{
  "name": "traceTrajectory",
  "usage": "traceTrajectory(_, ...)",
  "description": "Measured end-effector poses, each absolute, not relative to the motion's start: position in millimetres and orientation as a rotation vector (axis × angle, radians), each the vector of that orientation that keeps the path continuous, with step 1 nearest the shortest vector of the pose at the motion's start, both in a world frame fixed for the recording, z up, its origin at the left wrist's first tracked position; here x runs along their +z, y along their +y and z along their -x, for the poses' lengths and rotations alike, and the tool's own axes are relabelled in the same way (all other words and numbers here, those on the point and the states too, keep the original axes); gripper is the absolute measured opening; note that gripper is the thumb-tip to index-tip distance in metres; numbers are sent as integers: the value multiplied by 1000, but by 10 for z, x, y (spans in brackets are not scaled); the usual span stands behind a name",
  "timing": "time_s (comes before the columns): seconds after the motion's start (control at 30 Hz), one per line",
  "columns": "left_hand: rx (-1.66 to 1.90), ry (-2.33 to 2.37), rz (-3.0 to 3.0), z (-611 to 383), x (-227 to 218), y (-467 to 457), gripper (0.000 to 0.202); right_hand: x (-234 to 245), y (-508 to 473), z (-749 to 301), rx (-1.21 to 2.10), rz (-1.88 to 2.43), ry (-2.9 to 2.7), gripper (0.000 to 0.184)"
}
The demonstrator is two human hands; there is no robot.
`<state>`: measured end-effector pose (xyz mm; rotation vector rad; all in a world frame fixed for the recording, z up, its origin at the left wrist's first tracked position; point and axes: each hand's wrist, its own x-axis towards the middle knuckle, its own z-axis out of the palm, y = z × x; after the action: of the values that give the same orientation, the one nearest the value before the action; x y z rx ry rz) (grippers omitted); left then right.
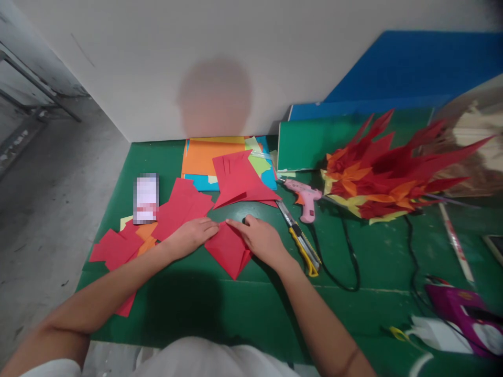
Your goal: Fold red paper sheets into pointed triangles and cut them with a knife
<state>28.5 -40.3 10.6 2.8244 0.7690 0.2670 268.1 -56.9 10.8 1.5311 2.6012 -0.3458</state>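
A folded red paper (231,251) lies on the green table with its point toward me and loose flaps at its right side. My left hand (194,234) holds its upper left edge, the fingers close together. From the other side, my right hand (261,238) grips it, its index finger stretched along the top edge and the other fingers curled. The two hands' fingertips nearly meet there. Beyond them lies a stack of folded red paper (239,175). Red paper sheets (183,204) spread beside my left hand, and more red pieces (118,248) lie farther left.
A phone (146,199) lies at the left. To the right are a yellow-handled utility knife (301,241), a pink glue gun (306,198) with a black cord, and a red-orange paper arrangement (389,175). Orange sheets (202,157) lie against the white wall (137,68). A purple object (458,301) sits lower right.
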Motion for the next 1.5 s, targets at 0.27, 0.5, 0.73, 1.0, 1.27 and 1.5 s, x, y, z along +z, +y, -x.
traceTrajectory(0.27,283,870,-2850,-134,204,-618,21,120,-574,-2681,-341,-1544,2602,47)
traceTrajectory(0.5,244,1375,-2660,-393,107,-553,23,60,-592,-2688,-392,-1639,2670,42)
traceTrajectory(0.73,425,1485,-2370,-627,27,-519,13,43,-604,-2697,-534,-1726,2734,41)
traceTrajectory(1.0,617,1204,-2264,-730,20,-608,19,24,-594,-2719,-619,-1747,2756,36)
traceTrajectory(1.27,674,1104,-2440,-606,-30,-814,25,6,-604,-2726,-661,-1792,2770,34)
traceTrajectory(1.5,633,1177,-2457,-555,-114,-932,27,-2,-606,-2755,-696,-1810,2798,34)
